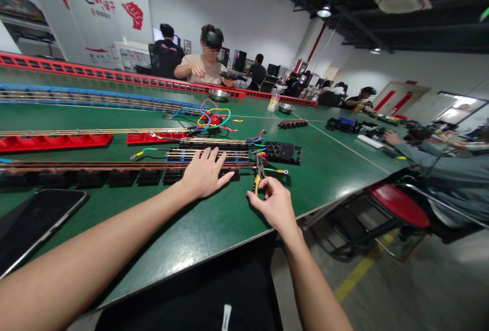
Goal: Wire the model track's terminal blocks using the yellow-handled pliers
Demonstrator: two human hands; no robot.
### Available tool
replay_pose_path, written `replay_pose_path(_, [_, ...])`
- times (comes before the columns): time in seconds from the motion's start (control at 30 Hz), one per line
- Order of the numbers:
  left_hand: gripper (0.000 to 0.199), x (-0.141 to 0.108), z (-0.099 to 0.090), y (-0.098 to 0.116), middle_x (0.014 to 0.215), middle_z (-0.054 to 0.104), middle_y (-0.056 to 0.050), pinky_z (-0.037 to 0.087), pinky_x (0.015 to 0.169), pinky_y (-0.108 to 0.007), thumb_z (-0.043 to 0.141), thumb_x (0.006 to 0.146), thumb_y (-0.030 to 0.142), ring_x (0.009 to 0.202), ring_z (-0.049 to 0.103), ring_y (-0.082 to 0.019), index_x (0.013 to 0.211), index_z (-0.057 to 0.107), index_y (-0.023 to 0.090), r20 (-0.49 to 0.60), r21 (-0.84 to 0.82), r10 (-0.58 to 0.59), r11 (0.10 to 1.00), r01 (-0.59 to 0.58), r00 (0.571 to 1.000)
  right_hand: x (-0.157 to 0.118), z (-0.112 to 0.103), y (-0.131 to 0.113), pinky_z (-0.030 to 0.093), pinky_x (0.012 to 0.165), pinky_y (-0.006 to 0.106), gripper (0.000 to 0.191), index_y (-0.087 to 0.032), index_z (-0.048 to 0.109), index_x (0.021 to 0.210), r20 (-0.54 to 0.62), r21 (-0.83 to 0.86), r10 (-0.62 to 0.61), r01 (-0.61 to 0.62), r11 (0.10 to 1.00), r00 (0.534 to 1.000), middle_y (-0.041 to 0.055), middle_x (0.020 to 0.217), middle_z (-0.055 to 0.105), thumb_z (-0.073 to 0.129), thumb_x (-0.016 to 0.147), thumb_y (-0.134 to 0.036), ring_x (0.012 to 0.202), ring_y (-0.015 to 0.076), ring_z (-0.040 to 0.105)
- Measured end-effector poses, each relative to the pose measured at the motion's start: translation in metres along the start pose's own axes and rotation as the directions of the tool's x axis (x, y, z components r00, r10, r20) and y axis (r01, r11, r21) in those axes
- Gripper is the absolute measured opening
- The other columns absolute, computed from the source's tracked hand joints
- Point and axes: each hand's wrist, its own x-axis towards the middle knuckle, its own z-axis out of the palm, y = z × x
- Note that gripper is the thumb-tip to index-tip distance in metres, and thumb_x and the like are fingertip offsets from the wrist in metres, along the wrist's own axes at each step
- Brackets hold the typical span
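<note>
My left hand (204, 173) lies flat with its fingers spread on a long rail assembly of black blocks and copper-coloured strips (126, 166). In my right hand (275, 199) is a pair of pliers with yellow-and-black handles (256, 184). The jaws of the pliers are at the right end of the strips, among short coloured wires; whether they grip anything I cannot tell. A green-and-yellow wire with a ring terminal (280, 171) sticks out to the right of the jaws. Just behind sits a black end connector (282, 152). Another green wire with a ring terminal (143, 153) lies left of my left hand.
A phone (42, 219) lies at the near left of the green table (328, 168). Red trough pieces (57, 142), a blue rail (95, 98) and a long red rail (114, 72) stretch behind. Metal bowls (218, 94) and a bottle (273, 99) stand farther back. Co-workers sit across and right, near a red stool (399, 203).
</note>
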Motion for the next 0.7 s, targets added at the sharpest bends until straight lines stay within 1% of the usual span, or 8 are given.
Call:
replay_pose_path(0.13, [0.071,0.000,-0.001,0.000,0.145,0.047,-0.020,0.033,0.103,-0.050,0.027,0.095,0.062,0.130,0.044,-0.038,0.142,0.047,0.013,-0.002,0.000,0.002,1.000,-0.002,1.000,0.000,0.000,0.001,0.037,0.056,0.028,0.024,-0.023,0.051,0.075,0.003,-0.004,-0.002,0.002,1.000,1.000,-0.0024,0.067,0.052,0.071,0.068,-0.033,0.055,0.0135,0.045])
replay_pose_path(0.4, [0.070,0.000,0.000,-0.001,0.145,0.046,-0.021,0.032,0.104,-0.051,0.028,0.095,0.062,0.131,0.043,-0.039,0.141,0.048,0.013,-0.003,-0.023,-0.003,1.000,0.003,1.000,0.004,-0.004,0.007,0.037,0.058,0.028,0.021,-0.023,0.052,0.073,0.001,0.017,0.023,-0.023,1.000,1.000,-0.0029,0.065,0.051,0.070,0.067,-0.030,0.055,0.0139,0.047])
replay_pose_path(0.47, [0.070,0.000,0.001,-0.002,0.146,0.046,-0.020,0.032,0.105,-0.051,0.029,0.095,0.062,0.132,0.043,-0.039,0.141,0.048,0.013,0.001,-0.032,-0.004,0.999,0.004,1.000,0.005,-0.005,0.009,0.037,0.058,0.029,0.020,-0.022,0.054,0.073,0.016,0.046,0.066,-0.067,0.997,0.998,-0.0033,0.062,0.050,0.069,0.069,-0.033,0.055,0.0140,0.046])
replay_pose_path(0.53, [0.070,0.000,0.001,-0.002,0.146,0.045,-0.020,0.031,0.106,-0.051,0.029,0.095,0.063,0.132,0.042,-0.038,0.141,0.048,0.014,0.002,-0.039,-0.006,0.999,0.006,1.000,0.006,-0.007,0.011,0.036,0.055,0.028,0.021,-0.022,0.055,0.073,0.053,0.106,0.138,-0.143,0.984,0.989,-0.0039,0.057,0.048,0.068,0.071,-0.038,0.052,0.0134,0.044])
replay_pose_path(0.6, [0.070,0.000,0.001,-0.002,0.146,0.045,-0.019,0.031,0.106,-0.051,0.029,0.095,0.063,0.133,0.042,-0.038,0.141,0.048,0.014,0.002,-0.037,-0.007,0.999,0.007,1.000,0.007,-0.009,0.013,0.033,0.051,0.027,0.025,-0.021,0.056,0.073,0.110,0.197,0.204,-0.222,0.955,0.973,-0.0047,0.054,0.046,0.069,0.071,-0.042,0.050,0.0123,0.041])
replay_pose_path(0.7, [0.070,0.000,0.000,-0.002,0.145,0.047,-0.019,0.032,0.106,-0.050,0.028,0.095,0.062,0.132,0.043,-0.037,0.141,0.048,0.014,0.003,-0.018,-0.004,1.000,0.005,1.000,0.009,-0.014,0.016,0.031,0.048,0.025,0.028,-0.019,0.059,0.072,0.181,0.345,0.251,-0.300,0.889,0.951,-0.0045,0.054,0.047,0.072,0.068,-0.044,0.049,0.0107,0.040])
